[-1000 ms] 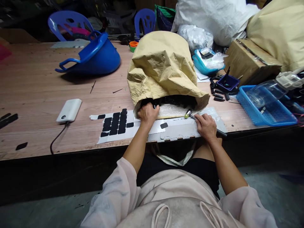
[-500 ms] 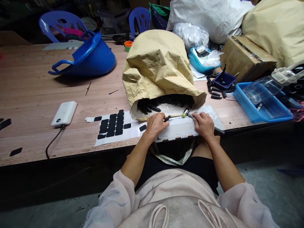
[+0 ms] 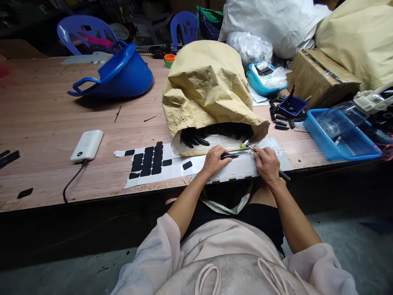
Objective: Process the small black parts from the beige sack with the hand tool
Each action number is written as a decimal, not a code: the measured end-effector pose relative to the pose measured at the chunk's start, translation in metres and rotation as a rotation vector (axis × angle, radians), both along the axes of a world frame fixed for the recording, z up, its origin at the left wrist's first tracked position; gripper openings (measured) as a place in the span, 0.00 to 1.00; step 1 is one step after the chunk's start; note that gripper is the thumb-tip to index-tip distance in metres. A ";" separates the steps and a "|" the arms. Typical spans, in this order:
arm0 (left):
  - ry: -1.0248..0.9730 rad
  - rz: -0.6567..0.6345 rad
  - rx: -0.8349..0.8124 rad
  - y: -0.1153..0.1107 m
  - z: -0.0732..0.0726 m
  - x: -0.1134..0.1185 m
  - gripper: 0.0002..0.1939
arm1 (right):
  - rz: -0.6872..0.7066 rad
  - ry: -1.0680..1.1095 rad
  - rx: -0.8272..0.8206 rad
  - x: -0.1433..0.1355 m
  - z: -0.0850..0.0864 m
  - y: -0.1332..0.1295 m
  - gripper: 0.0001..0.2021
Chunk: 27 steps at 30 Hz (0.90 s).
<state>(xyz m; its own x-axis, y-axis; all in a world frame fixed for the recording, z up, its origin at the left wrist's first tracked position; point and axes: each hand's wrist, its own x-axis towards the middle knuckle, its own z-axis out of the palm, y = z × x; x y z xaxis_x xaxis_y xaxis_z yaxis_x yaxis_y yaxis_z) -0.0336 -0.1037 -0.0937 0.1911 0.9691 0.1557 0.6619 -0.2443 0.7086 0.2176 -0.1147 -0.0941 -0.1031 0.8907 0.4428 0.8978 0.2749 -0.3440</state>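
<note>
My left hand [image 3: 215,161] is closed on a slim black pen-like piece [image 3: 231,155], which points right over a white cardboard sheet [image 3: 238,173] at the table's front edge. In my right hand [image 3: 267,166] is a small hammer [image 3: 245,144] with a shiny metal head and a yellowish face. Its black handle end comes out below my wrist. The hammer head is raised close to the mouth of a tan sack [image 3: 208,90], up and right of the black piece. Several similar black pieces [image 3: 196,140] lie inside that opening.
White backing paper with black stickers [image 3: 147,160] lies to the left, beside a cabled white power bank [image 3: 87,145]. A blue tub [image 3: 125,73] lies tipped behind it. On the right are a blue basket [image 3: 346,149], a purple tray [image 3: 292,106] and a cardboard box [image 3: 322,78].
My left hand has shifted right, and more of the black piece shows beyond its fingers. The hammer head has moved slightly up and right. The whole view has shifted a little.
</note>
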 end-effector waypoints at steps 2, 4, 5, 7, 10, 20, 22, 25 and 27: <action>0.002 0.010 -0.023 0.001 0.001 0.001 0.07 | 0.021 0.130 0.003 -0.007 0.007 -0.010 0.18; 0.012 0.016 -0.042 0.001 0.003 0.002 0.07 | 0.097 0.237 -0.021 -0.015 0.014 -0.022 0.19; 0.017 0.019 -0.050 0.000 0.003 0.003 0.07 | 0.136 0.269 -0.041 -0.019 0.017 -0.027 0.19; 0.025 0.029 -0.059 0.000 0.004 0.004 0.07 | 0.185 0.294 -0.069 -0.027 0.022 -0.038 0.19; 0.025 0.037 -0.059 0.000 0.003 0.005 0.08 | 0.182 0.278 -0.054 -0.034 0.026 -0.049 0.19; 0.016 0.028 -0.039 -0.001 0.000 0.006 0.09 | 0.186 0.279 -0.075 -0.037 0.018 -0.054 0.18; 0.016 0.024 -0.040 -0.001 0.001 0.006 0.09 | 0.199 0.309 -0.071 -0.042 0.020 -0.055 0.18; 0.015 0.014 -0.038 -0.001 0.002 0.004 0.08 | 0.221 0.297 -0.084 -0.049 0.020 -0.055 0.18; 0.007 0.013 -0.036 -0.001 0.002 0.004 0.06 | 0.229 0.269 -0.102 -0.050 0.018 -0.054 0.18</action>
<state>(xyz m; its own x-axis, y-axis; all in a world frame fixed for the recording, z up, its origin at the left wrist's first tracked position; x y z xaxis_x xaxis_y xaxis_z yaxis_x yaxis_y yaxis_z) -0.0295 -0.1045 -0.0920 0.1794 0.9765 0.1196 0.6702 -0.2103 0.7118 0.1672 -0.1684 -0.0766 -0.1965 0.8991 0.3911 0.6909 0.4100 -0.5955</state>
